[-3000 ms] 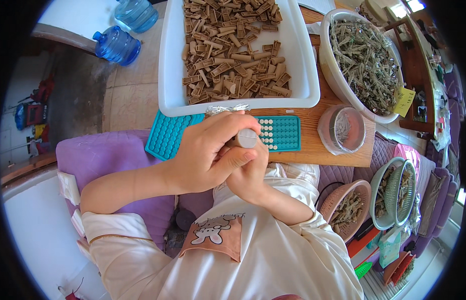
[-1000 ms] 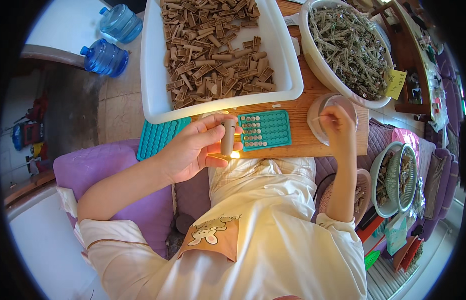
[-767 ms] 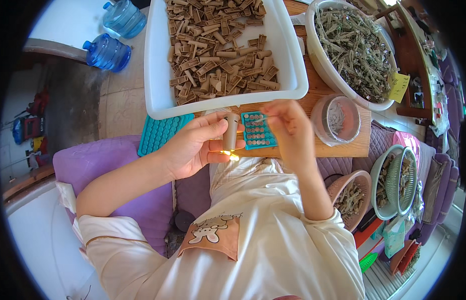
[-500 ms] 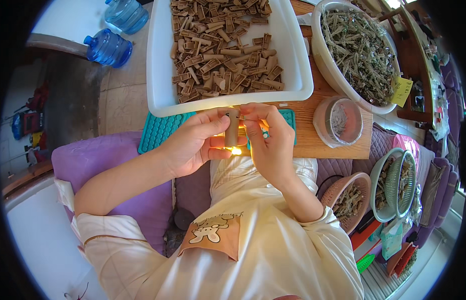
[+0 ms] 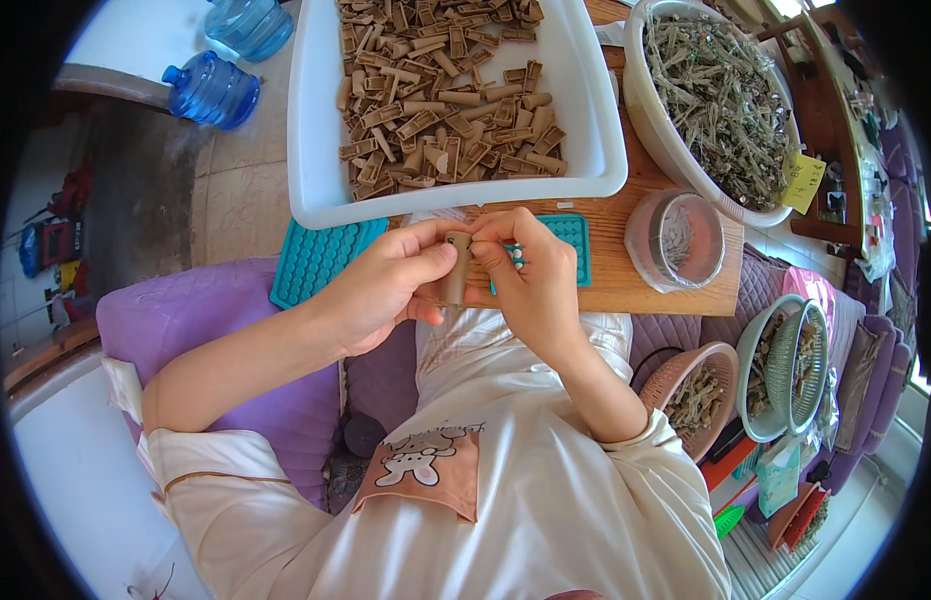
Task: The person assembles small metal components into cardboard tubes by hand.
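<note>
Over the near edge of the wooden table, my left hand holds a brown half-round plastic piece upright between thumb and fingers. A small dark mark shows near its top. My right hand is closed in a pinch at the upper right side of the piece, fingertips against or very near it. What those fingertips grip is too small to make out. Small white bits show beside the right fingers, by a teal bumpy mat. Another teal mat lies beyond my left forearm.
A white tray heaped with similar brown pieces stands ahead. To its right are a clear round tub with small white pieces and a large basin of bundled parts. Baskets sit at the right; blue water bottles stand far left.
The brown piece has tilted slightly and shifted a little left and down with my hands. My right fingertips have closed in on its side. The bright glow below the piece is gone.
</note>
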Demonstrator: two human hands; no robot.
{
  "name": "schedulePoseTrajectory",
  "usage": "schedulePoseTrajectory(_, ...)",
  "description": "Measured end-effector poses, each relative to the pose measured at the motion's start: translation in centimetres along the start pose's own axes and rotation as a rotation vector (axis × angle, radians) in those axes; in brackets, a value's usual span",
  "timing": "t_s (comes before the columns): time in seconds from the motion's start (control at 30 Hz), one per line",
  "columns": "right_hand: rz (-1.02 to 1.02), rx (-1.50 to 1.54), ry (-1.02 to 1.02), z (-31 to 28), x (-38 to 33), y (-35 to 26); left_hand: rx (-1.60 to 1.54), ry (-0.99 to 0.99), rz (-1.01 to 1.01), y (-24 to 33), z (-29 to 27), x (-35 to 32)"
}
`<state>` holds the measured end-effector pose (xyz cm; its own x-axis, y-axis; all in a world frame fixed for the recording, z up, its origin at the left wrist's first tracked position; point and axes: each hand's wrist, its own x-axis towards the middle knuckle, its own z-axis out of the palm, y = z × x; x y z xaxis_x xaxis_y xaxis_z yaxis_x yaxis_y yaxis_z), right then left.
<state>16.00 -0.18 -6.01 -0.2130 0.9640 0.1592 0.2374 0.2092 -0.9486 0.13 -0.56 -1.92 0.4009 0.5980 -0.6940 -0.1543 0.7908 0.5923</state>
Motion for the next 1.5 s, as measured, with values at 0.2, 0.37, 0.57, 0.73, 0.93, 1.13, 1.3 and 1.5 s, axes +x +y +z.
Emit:
schedulePoseTrajectory(0.2, 0.053, 0.04, -0.019, 0.3, -0.8, 0.5, -0.112, 0.044, -0.081, -0.3, 0.3, -0.1)
schedulePoseTrajectory(0.37, 0.07, 0.028, -0.001, 0.6, -1.3, 0.9, -0.15, 0.043, -0.099, -0.7, 0.0, -0.1)
schedulePoseTrajectory(0.57, 0.074, -0.066, -0.065, 0.6, -1.3, 0.9, -0.162, 0.059, -0.085, -0.7, -0.1, 0.2)
schedulePoseTrajectory(0.73, 0.114, -0.024, -0.055, 0.9, -1.0, 1.1, -0.086, 0.027, -0.1, -1.4, -0.7, 0.8)
schedulePoseTrajectory(0.93, 0.207, 0.086, -0.144, 0.3, -1.3, 1.6, -0.09, 0.099, -0.151, -1.0, -0.1, 0.3)
schedulePoseTrajectory(1.13, 0.138, 0.081, -0.06, 0.3, -0.7, 1.1, -0.093, 0.056, -0.084, 0.0, 0.0, 0.2)
schedulePoseTrajectory(1.3, 0.006, -0.034, 0.006, 1.3, -0.4, 0.7, -0.091, 0.079, -0.08, -0.6, -0.9, 0.5)
schedulePoseTrajectory(1.5, 0.08, 0.075, -0.019, 1.5, -0.8, 1.5, -0.04, 0.138, -0.089, -0.7, -0.7, 0.7)
